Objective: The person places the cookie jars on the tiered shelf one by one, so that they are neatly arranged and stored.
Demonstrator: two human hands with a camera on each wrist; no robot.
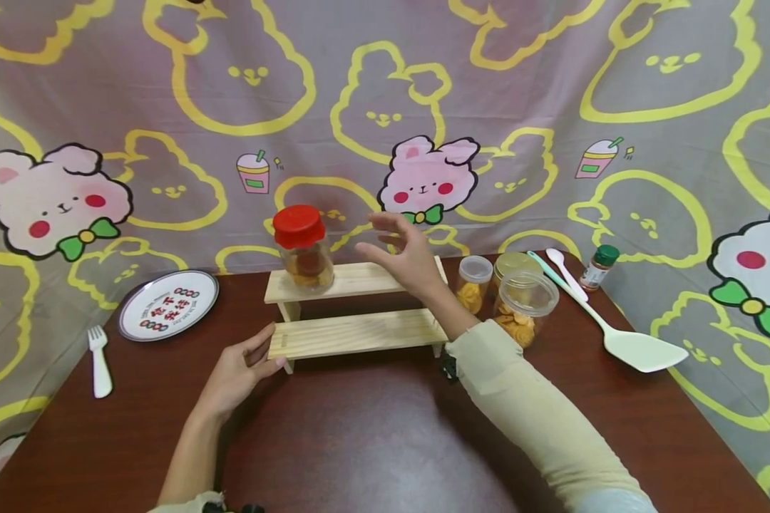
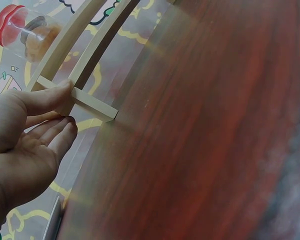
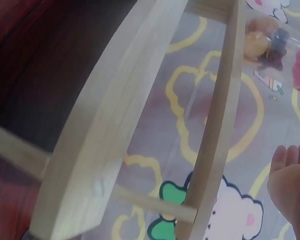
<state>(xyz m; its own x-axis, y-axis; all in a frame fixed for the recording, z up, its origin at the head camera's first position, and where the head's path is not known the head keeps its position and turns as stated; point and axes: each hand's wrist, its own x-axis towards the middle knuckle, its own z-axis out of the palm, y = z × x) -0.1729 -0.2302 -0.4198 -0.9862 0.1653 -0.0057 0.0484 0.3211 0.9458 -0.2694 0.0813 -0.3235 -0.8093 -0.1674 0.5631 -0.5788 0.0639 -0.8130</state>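
While the jar (image 1: 304, 248) stands on the rack's (image 1: 353, 313) top step, our left hand (image 1: 240, 370) pinches the lower step's end; our right hand (image 1: 406, 255) hovers spread beside the jar.

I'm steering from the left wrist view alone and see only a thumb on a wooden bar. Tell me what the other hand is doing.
Observer: The right hand hovers open above the upper step of the wooden rack, holding nothing.
Operator: Report what stands on that rack.
Observer: One red-lidded jar, on the upper step's left end, apart from the right hand.
Operator: Say where the left hand's grip sits.
Observer: The left hand holds the lower step's left end, thumb on top.
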